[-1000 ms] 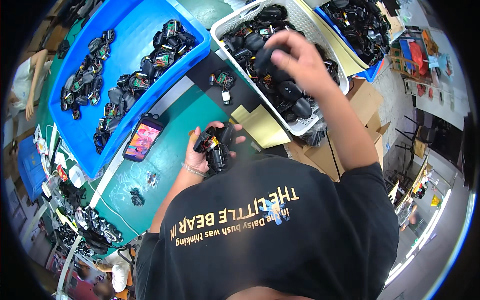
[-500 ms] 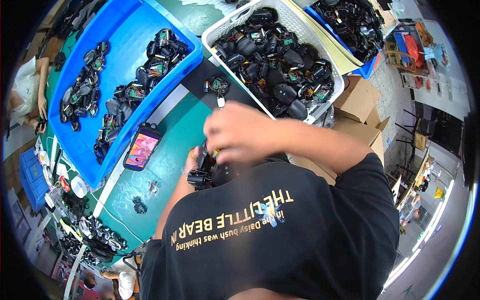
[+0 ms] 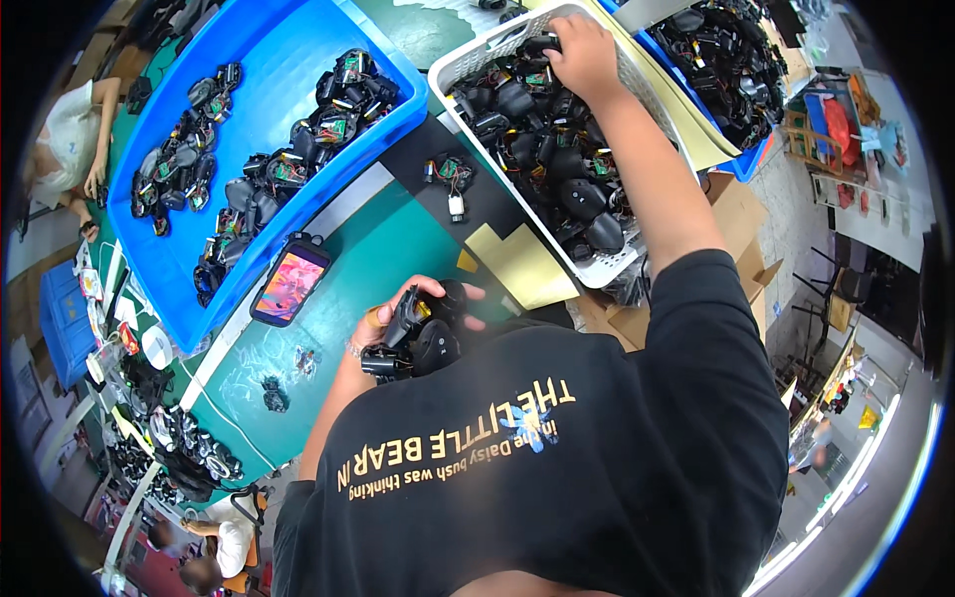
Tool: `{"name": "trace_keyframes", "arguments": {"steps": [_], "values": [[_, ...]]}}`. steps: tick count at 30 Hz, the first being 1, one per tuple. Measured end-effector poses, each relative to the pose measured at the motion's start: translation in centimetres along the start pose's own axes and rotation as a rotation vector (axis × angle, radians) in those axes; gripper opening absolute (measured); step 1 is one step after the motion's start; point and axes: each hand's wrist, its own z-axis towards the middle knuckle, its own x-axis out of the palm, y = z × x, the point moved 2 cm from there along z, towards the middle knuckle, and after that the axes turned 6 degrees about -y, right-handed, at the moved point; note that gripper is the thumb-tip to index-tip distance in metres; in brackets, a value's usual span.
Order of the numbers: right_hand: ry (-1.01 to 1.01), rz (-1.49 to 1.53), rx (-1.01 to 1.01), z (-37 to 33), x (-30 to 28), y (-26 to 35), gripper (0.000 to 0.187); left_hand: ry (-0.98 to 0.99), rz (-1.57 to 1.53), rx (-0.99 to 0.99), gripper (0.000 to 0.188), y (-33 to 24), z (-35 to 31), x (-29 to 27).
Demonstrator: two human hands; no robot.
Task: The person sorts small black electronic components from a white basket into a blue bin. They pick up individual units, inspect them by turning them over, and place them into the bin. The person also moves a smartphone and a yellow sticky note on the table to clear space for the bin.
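My left hand (image 3: 403,298) is curled around black plastic device bodies (image 3: 435,343) with a small yellow part, close to my chest above the green table. It looks like more than one piece, but the fingers and bodies overlap. My right arm reaches to the far end of the white basket (image 3: 477,204), where many similar black bodies with wires and green circuit boards are heaped. There my right hand (image 3: 587,60) closes its fingers on a black plastic body (image 3: 542,44) at the top of the heap.
A blue bin (image 3: 388,129) at left holds rows of wired black units. A phone (image 3: 290,286) leans by its near edge. One loose unit with a white connector (image 3: 456,206) lies between the containers, beside yellowish card (image 3: 522,264). Cardboard boxes (image 3: 741,214) stand at right; other people work at left.
My right hand has left the black bodies at my left hand and moved far right into the white basket. The yellowish card now shows. The whole view has shifted slightly.
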Motion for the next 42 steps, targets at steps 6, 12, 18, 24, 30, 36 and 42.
{"name": "trace_keyframes", "arguments": {"steps": [6, 12, 18, 24, 30, 36, 42], "values": [[-0.13, 0.864, 0.563, -1.3, -5.2, 0.2, 0.029, -0.064, -0.032, 0.011, 0.061, -0.1, 0.6, -1.7], [0.404, 1.886, 0.478, -3.9, -14.5, 10.5, 0.04, -0.169, -0.027, -0.021, 0.058, 0.2, 2.3, -2.1], [0.695, 1.279, -0.391, -9.5, -16.5, 22.2, 0.037, -0.324, -0.111, -0.09, 0.049, 2.0, 2.8, -6.1], [0.529, 1.046, -0.618, -8.6, -17.6, 23.1, 0.04, -0.18, -0.109, -0.127, 0.044, 2.6, 2.2, -6.6], [0.211, 1.195, -0.217, -4.0, -14.4, 17.2, 0.039, 0.138, 0.191, -0.112, 0.04, 0.1, 1.5, -1.8], [0.146, 0.261, 0.215, -4.4, -1.4, 7.3, 0.046, 0.148, 0.468, -0.002, 0.03, -0.8, 1.2, -0.4], [0.112, 0.205, -0.014, -5.5, -0.7, 7.6, 0.03, 0.111, 0.39, -0.049, 0.041, 0.2, 1.2, -2.7]]}}
